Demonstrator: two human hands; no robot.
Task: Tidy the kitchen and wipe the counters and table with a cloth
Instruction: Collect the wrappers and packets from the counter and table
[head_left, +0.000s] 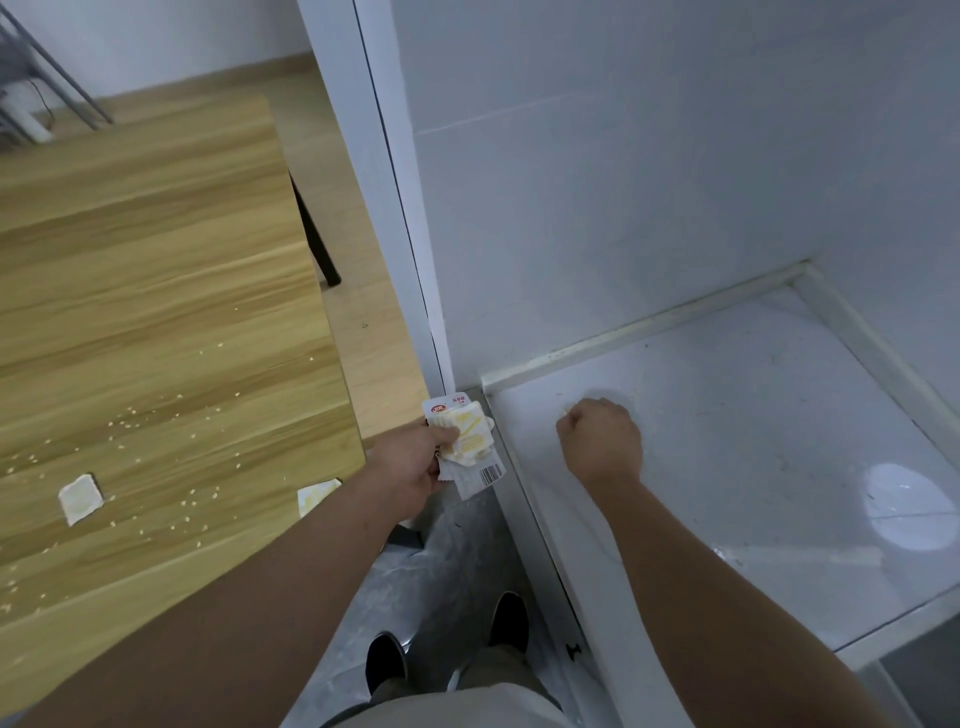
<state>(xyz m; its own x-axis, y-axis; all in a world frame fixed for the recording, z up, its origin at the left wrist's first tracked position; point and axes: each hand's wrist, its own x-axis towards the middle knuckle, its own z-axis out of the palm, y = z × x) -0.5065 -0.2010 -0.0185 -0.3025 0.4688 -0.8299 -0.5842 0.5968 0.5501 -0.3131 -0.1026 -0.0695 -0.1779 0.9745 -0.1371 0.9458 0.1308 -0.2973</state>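
Observation:
My left hand (415, 467) holds a bunch of white and yellow snack wrappers (467, 441) in the gap between the wooden table (156, 291) and the white counter (753, 441). My right hand (600, 436) rests as a fist on the counter's near left corner, pinching something small and pale that I cannot make out. Two more wrappers lie on the table, one (79, 499) near its front left and one (318, 493) at its right edge. Crumbs (171, 431) are scattered over the table's near part.
A white door frame (395, 208) and tiled wall (675, 182) stand between table and counter. A black table leg (319, 244) shows behind the table. My shoes (447, 649) stand on grey floor below. Metal chair legs (47, 67) are at the far left.

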